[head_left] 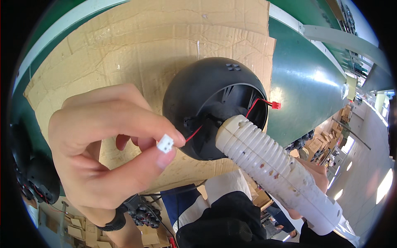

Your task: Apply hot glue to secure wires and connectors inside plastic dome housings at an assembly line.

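Left hand (103, 144) pinches the white connector (165, 143) up left of the black dome housing (215, 107), red wire running right into its opening; right hand (316, 177) grips the white ribbed tool (277, 173), long axis slanting up-left into that opening.

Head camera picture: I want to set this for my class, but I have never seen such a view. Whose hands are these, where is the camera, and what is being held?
The camera sits on a person's head and looks down at their own bare hands. The left hand pinches a small white plug on a thin red wire that leads into a black dome-shaped housing. The right hand grips a ribbed white tool whose tip is at the housing's opening. Underneath lies brown cardboard on a green worktable.
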Available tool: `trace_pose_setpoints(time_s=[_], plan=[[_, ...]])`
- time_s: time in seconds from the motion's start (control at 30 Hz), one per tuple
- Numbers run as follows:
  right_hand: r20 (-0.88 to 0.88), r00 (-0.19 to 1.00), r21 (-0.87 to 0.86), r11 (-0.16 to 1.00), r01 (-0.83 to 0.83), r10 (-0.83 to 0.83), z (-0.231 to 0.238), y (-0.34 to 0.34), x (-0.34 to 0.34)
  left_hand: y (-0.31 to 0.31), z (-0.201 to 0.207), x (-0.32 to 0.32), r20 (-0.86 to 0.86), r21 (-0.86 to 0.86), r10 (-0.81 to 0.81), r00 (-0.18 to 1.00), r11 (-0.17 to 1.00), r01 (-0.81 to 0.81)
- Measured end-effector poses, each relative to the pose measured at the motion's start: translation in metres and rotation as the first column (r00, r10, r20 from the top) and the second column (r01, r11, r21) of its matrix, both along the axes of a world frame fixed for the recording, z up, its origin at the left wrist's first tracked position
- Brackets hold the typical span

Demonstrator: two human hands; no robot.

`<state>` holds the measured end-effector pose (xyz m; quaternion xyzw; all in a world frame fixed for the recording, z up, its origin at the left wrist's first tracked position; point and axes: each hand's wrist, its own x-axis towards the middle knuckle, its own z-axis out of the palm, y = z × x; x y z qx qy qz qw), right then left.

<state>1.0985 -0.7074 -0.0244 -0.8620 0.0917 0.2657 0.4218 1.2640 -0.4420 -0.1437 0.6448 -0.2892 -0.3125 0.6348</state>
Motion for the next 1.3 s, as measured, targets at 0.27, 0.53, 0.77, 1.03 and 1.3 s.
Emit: trace_pose_setpoints(time_s=[0.27, 0.53, 0.77, 1.03, 1.3], plan=[[-0.005, 1.000, -0.132, 0.991, -0.011, 0.010, 0.007, -0.001, -0.010, -0.009, -0.001, 0.006, 0.056, -0.034, 0.040, 0.998, 0.999, -0.038], [0.073, 0.991, -0.414, 0.908, -0.071, 0.111, -0.011, -0.045, -0.094, -0.049, 0.023, 0.056, -0.317, 0.146, 0.044, 0.947, 0.989, 0.002], [0.035, 0.996, -0.480, 0.876, -0.052, 0.079, 0.000, -0.062, -0.083, -0.108, 0.010, 0.069, 0.209, 0.210, -0.590, 0.780, 0.806, 0.553], [-0.035, 0.999, -0.155, 0.987, 0.029, -0.035, 0.019, -0.022, -0.018, -0.110, 0.023, 0.067, 0.169, 0.274, -0.605, 0.778, 0.787, 0.552], [-0.120, 0.993, -0.318, 0.947, -0.052, 0.014, 0.025, -0.023, -0.023, -0.125, 0.022, 0.066, 0.196, -0.035, -0.517, 0.833, 0.846, 0.533]])
